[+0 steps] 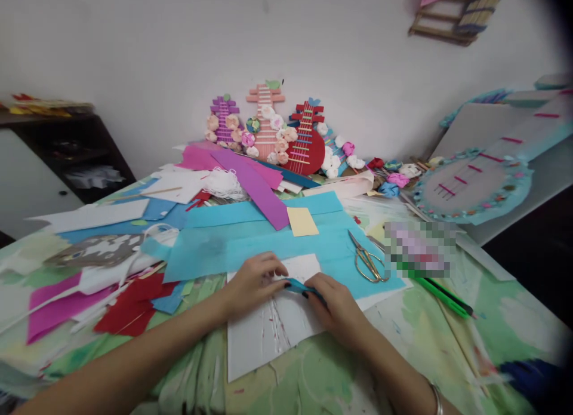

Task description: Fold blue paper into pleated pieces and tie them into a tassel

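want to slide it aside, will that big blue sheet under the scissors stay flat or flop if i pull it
The blue sheet looks thin and faintly creased, so probably floppy. Scissors and a yellow card rest on it, so pulling would likely drag them.

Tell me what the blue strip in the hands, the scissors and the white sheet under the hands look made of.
Blue strip: thin matte crepe-like paper, folding softly between both hands' fingers.
Scissors: metal, pale gold shine, slim looped handles.
White sheet: probably stiff card or foam board; flat, matte, scored with cut lines and red flecks.
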Available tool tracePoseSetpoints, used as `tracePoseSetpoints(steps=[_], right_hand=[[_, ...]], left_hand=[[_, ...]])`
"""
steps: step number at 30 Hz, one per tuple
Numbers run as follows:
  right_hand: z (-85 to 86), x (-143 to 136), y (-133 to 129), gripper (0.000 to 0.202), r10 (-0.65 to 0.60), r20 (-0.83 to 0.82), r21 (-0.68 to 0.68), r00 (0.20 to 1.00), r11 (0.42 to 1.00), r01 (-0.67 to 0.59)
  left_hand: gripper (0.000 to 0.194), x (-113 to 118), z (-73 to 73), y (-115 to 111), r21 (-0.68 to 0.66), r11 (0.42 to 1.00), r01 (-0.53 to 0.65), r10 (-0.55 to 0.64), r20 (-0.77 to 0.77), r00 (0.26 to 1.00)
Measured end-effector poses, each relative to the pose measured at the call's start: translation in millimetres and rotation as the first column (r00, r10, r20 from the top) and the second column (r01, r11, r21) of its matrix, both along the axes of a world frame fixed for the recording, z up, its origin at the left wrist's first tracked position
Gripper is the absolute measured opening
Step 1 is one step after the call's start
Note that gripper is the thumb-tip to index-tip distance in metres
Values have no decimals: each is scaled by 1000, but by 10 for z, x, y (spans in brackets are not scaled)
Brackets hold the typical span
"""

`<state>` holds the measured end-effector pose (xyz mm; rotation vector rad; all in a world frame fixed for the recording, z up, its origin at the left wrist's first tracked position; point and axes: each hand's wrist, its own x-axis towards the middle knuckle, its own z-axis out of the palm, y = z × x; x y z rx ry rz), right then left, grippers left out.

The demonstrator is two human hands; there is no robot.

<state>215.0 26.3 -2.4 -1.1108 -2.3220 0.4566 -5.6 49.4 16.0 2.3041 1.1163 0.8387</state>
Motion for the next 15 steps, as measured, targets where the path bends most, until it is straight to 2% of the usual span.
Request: tracePoseSetpoints(steps=[2, 4, 7, 9, 11, 15], right_hand=[[-10, 23, 3, 11, -11, -24, -28, 1000, 1000, 11], [-20, 32, 6, 11, -9, -30, -39, 1000, 999, 8], [-30, 27, 10, 11, 13, -19, -36, 1000, 999, -13], [-28, 23, 7, 12, 29, -17, -30, 999, 999, -29], [-19, 22, 1, 12, 34, -16, -27, 999, 999, -34], [-1, 26, -4, 12, 31, -43, -52, 999, 998, -33]], left_hand=[[10, -125, 77, 150, 50, 995, -89, 92, -46, 995], [9, -299, 186, 404, 110, 973, -201, 214, -124, 969], [14, -610, 359, 936, 168, 924, -343, 370, -164, 915], [27, -808, 434, 1314, 204, 867, -455, 491, -190, 850], [39, -965, 454, 1639, 219, 811, -543, 583, -220, 782], [33, -1128, 370, 2028, 154, 753, -640, 649, -336, 683]])
